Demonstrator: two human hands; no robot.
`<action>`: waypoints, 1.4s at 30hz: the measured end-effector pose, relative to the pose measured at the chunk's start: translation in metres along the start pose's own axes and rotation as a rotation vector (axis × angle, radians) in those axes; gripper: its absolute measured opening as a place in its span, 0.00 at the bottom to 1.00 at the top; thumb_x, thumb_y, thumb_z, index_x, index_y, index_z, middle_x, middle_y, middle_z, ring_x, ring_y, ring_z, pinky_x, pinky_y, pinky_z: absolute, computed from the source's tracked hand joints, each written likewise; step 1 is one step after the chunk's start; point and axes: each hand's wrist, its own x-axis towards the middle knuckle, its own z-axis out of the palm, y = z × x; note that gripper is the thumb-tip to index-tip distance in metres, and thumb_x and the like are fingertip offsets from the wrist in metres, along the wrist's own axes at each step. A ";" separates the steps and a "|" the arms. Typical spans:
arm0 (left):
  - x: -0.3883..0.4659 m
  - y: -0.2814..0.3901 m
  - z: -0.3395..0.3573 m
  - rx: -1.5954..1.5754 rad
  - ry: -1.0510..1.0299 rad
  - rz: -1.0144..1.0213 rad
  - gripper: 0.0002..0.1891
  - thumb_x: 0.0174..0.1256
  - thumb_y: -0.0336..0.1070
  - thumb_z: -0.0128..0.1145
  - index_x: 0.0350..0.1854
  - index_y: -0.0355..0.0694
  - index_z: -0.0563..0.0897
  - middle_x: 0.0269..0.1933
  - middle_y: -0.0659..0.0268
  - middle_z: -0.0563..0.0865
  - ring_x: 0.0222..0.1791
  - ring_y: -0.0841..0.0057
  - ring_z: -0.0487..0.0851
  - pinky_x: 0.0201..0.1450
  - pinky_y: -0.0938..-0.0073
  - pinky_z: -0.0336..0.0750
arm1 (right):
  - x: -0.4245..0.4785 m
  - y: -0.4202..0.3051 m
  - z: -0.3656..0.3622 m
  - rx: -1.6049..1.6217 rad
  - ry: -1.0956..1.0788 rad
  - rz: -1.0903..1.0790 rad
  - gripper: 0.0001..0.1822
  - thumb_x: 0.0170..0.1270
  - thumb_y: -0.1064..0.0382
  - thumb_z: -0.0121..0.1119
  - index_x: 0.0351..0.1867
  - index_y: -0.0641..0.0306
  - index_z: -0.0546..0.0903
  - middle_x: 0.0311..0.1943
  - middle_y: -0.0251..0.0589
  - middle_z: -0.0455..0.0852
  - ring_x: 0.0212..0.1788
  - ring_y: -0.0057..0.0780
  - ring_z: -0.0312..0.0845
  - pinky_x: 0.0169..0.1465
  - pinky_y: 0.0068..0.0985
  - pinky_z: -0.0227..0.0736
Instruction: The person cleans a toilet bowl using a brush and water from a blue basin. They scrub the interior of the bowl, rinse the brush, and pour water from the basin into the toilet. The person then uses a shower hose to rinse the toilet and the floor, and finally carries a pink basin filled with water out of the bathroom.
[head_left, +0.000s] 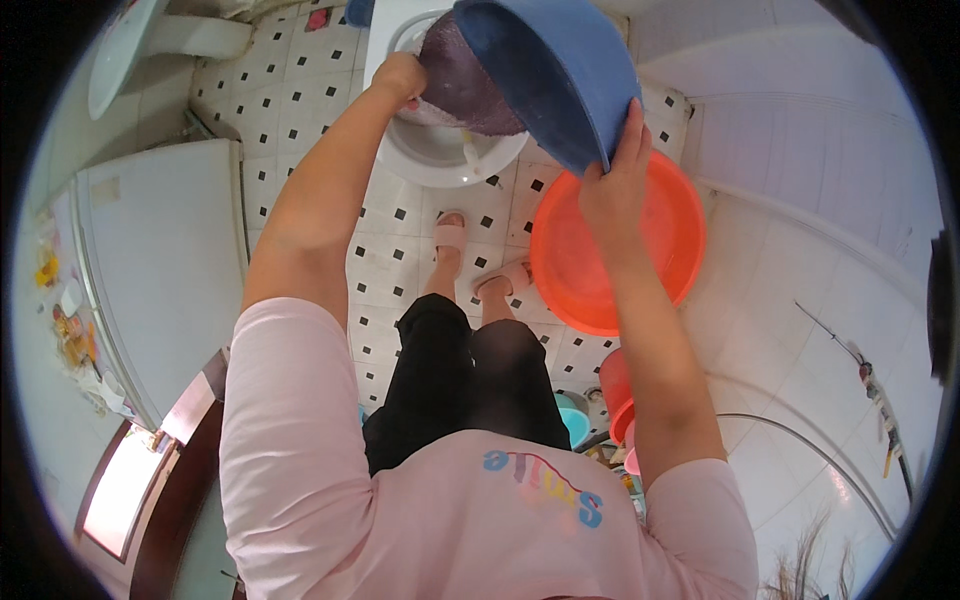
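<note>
My left hand (401, 79) is closed on the edge of a purple, textured mat or cover (465, 79), whose exact kind I cannot tell. The piece is over a white toilet (420, 169), with the bowl's front rim showing below it. My right hand (619, 165) grips the rim of a large blue plastic basin (577, 60), fingers on the outside. The basin is tilted on its side, its opening turned left towards the purple piece, and hides part of it. Beneath my right hand and forearm, a wide orange basin (551, 277) stands on the floor.
Tiled floor (424, 255) with small dark squares surrounds my slippered feet. A white appliance (165, 262), perhaps a refrigerator, stands left. A pedestal sink (112, 67) is at upper left. A red bucket (615, 382) and a turquoise basin (574, 424) are low right, near the tiled wall (757, 262).
</note>
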 end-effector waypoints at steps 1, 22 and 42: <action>-0.010 0.011 -0.001 0.088 -0.002 0.020 0.08 0.50 0.24 0.50 0.29 0.30 0.81 0.30 0.52 0.84 0.28 0.64 0.85 0.30 0.72 0.78 | -0.004 0.005 0.001 0.034 0.012 0.017 0.43 0.50 0.78 0.49 0.68 0.50 0.48 0.62 0.68 0.50 0.56 0.64 0.62 0.52 0.40 0.68; -0.090 -0.004 0.068 0.693 0.488 0.561 0.31 0.57 0.30 0.45 0.64 0.31 0.52 0.50 0.31 0.71 0.27 0.54 0.82 0.28 0.63 0.78 | -0.113 0.106 0.089 0.703 0.005 0.464 0.37 0.50 0.84 0.39 0.67 0.64 0.50 0.64 0.48 0.58 0.67 0.36 0.52 0.66 0.27 0.47; -0.090 0.003 0.068 0.550 0.357 0.413 0.30 0.59 0.28 0.40 0.64 0.28 0.47 0.51 0.36 0.73 0.38 0.46 0.80 0.42 0.56 0.75 | -0.113 0.136 0.065 0.727 -0.049 0.576 0.36 0.49 0.79 0.41 0.65 0.64 0.53 0.59 0.47 0.66 0.60 0.35 0.62 0.62 0.25 0.56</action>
